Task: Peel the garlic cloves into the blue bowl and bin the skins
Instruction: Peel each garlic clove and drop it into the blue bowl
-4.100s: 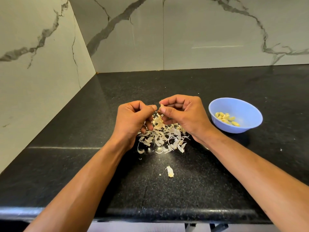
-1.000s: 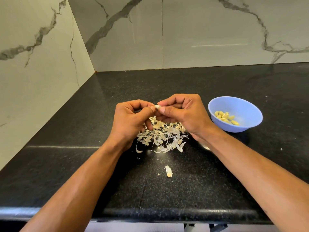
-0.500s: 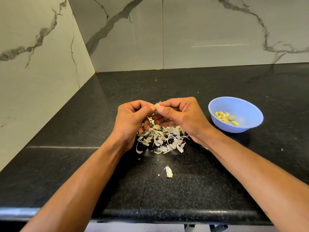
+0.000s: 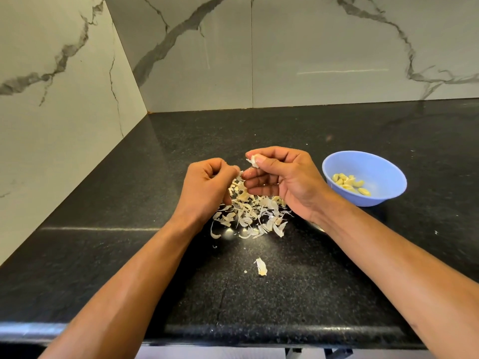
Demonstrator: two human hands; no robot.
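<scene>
**A:** Only the head view to go on here. The right hand (image 4: 287, 177) is hovering above the skin pile (image 4: 250, 213), pinching a garlic clove (image 4: 253, 160) between thumb and forefinger, with the other fingers (image 4: 255, 181) curling loosely underneath. The clove is mostly covered by the fingertips, so I can't tell how much skin is clinging to it.

**B:** And the left hand (image 4: 207, 185)?

**A:** It's sitting just beside the right one, with its fingers curling in and thumb meeting forefinger. There might be a scrap of skin in that pinch, but it's too small and too hidden to call, so I'm saying cannot tell.

**B:** Where's the bowl?

**A:** The blue bowl (image 4: 386, 161) is standing on the black worktop (image 4: 129, 255) to the right of the right hand, apart from it, and peeled cloves (image 4: 348, 183) are lying in its bottom. The hands are hiding the far part of the pile. One loose skin (image 4: 260, 266) is lying alone nearer the camera. Both forearms are getting cut off by the bottom edge of the frame, and the marble wall (image 4: 64, 112) is running off the top and sides.
</scene>
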